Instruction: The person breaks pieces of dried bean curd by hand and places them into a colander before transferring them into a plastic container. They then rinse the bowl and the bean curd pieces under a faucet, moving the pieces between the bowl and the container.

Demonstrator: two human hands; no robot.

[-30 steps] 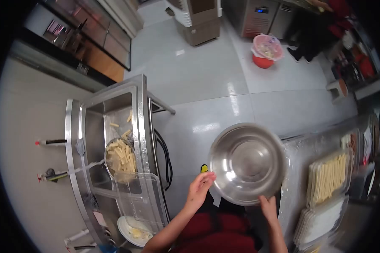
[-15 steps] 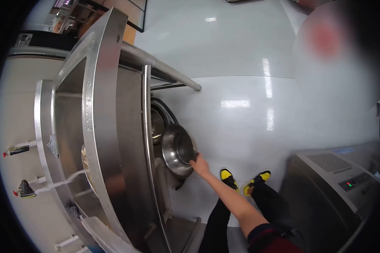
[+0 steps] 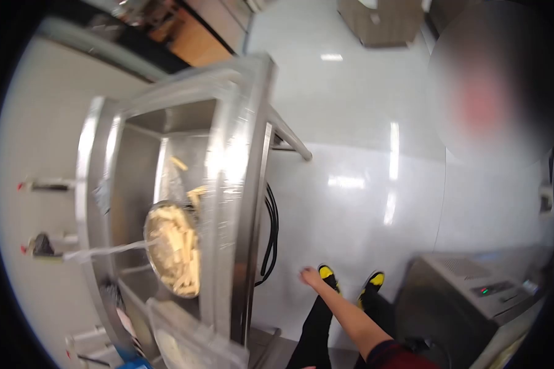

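Note:
My right hand (image 3: 309, 276) hangs over the floor beside the steel sink (image 3: 98, 154), in front of my shoes. No object shows in it, but its fingers are too blurred to read. Of my left hand (image 3: 309, 367), only a sliver of skin shows at the bottom edge. Inside the sink, a round metal bowl (image 3: 146, 229) holds pale yellow strips of food (image 3: 180, 246), and water (image 3: 114, 248) streams into it from a tap (image 3: 43, 246). A few loose strips (image 3: 196, 194) lie beyond the bowl.
A black hose (image 3: 273, 227) curves down by the sink's side. A clear plastic container (image 3: 191, 335) sits at the near end of the sink. To the right stands a steel machine (image 3: 455, 295) with a lit panel. A sink leg (image 3: 298, 144) reaches the floor.
My right hand has come away from the metal basin it was gripping low beside the sink; that basin is out of sight now. My view has swung, bringing the sink's inside into sight.

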